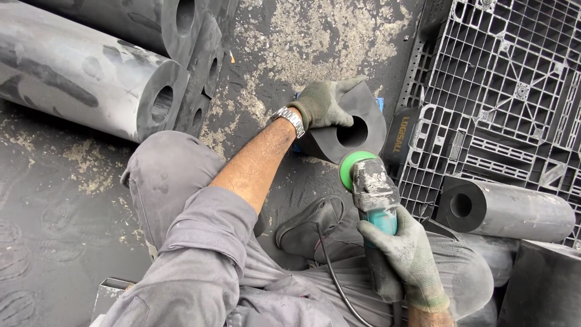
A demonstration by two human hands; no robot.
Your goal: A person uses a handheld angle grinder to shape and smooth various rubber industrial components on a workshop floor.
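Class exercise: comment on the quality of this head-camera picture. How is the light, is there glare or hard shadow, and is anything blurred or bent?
Head view: soft, even light, no hard shadows or glare; the left hand on the black cylinder and the right hand on the grinder are sharp; wide-angle bending shows in the pallet at the frame's edge.

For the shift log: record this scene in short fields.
Left hand: gloved left hand grips the top of a short black cylinder with a centre hole
Right hand: gloved right hand holds an angle grinder, green disc at the cylinder
Nearby: long grey cylinders, black plastic pallet, another cylinder
Floor: dusty
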